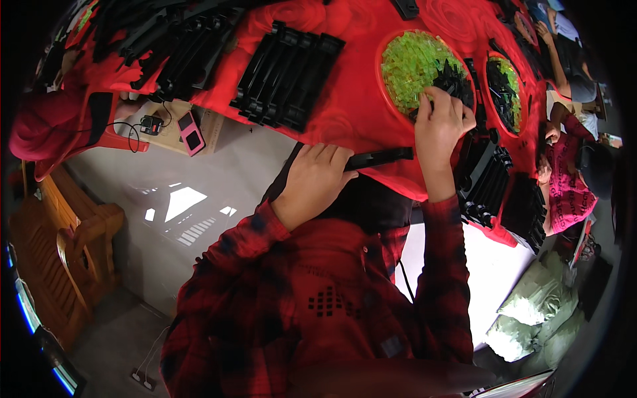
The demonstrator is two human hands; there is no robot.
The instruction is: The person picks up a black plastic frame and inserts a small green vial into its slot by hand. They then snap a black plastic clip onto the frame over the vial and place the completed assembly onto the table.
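Both hands work at the red desk [371, 113]: left hand [315, 180] grips a long black plastic strip [379, 158] at the desk's near edge; right hand [441, 123] pinches small pieces in the round bowl [387, 50] of translucent green chips [415, 63]. Ribbed black trays [286, 74] lie left of it.

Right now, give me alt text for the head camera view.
The left hand holds a long black plastic strip at the edge of a red table, while the right hand reaches into a red bowl of yellow-green pieces. Black trays lie nearby.
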